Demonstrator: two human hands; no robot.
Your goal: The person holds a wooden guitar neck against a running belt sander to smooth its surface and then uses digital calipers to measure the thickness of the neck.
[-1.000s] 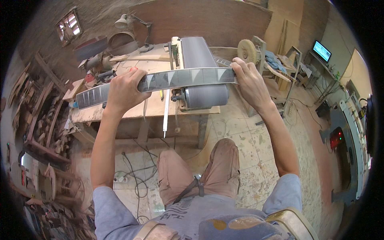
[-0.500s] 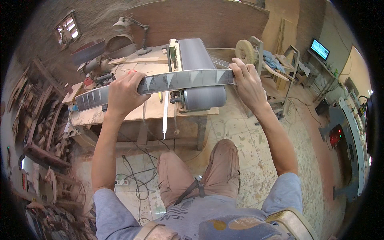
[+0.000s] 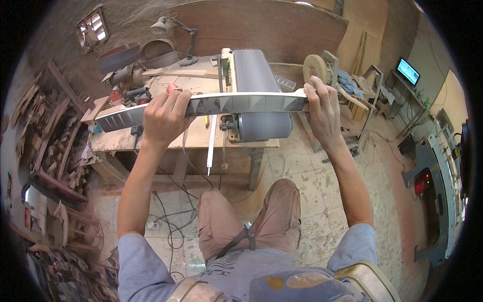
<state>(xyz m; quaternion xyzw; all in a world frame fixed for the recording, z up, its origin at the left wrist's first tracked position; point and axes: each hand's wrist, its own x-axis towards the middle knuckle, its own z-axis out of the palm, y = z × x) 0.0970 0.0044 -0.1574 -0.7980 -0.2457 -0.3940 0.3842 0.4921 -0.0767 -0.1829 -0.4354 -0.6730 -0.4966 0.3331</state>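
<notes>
I hold a long pale carved wooden strip (image 3: pixel 241 104) level, crosswise over the grey belt of a belt sander (image 3: pixel 259 95). My left hand (image 3: pixel 163 118) grips the strip left of its middle. My right hand (image 3: pixel 322 110) grips its right end. The strip's left end reaches out over the workbench (image 3: pixel 201 136). The strip lies across the front of the belt; whether it touches the belt I cannot tell.
A desk lamp (image 3: pixel 173 27) and tools stand at the back of the bench. A round buffing wheel (image 3: pixel 314 68) is to the right. Wood scraps pile up at the left (image 3: pixel 50 146). Cables (image 3: pixel 171 221) lie on the floor by my knees. A screen (image 3: pixel 407 71) glows far right.
The strip and both hands have shifted slightly right and nearer across the sander belt; both grips are unchanged.
</notes>
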